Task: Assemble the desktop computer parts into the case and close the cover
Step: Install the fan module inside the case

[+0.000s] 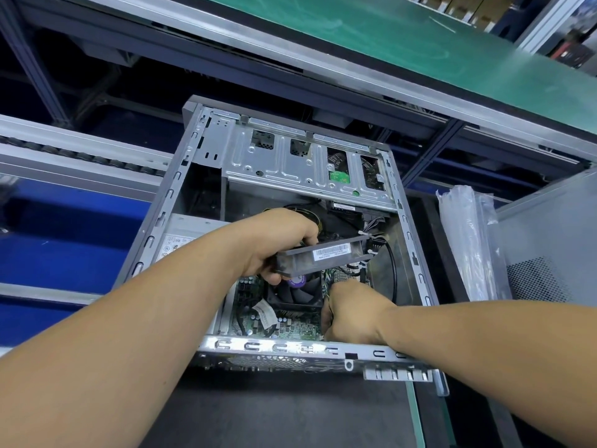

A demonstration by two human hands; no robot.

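Observation:
An open grey computer case (155, 234) lies on its side on a dark mat, with its inside facing up. The motherboard (290, 329) and a black CPU cooler fan (298, 294) show at the bottom. My left hand (274, 244) grips a flat grey part with a white label (323, 258), tilted above the fan. My right hand (350, 315) is curled low inside the case beside the fan, seemingly on a thin cable; its fingertips are hidden. A silver drive cage (290, 166) spans the far end.
A power supply (184, 237) sits at the case's left. A bag of white cable ties (468, 240) lies to the right, next to a grey perforated panel (549, 253). A green conveyor belt (387, 37) runs behind. Blue bins (64, 240) stand left.

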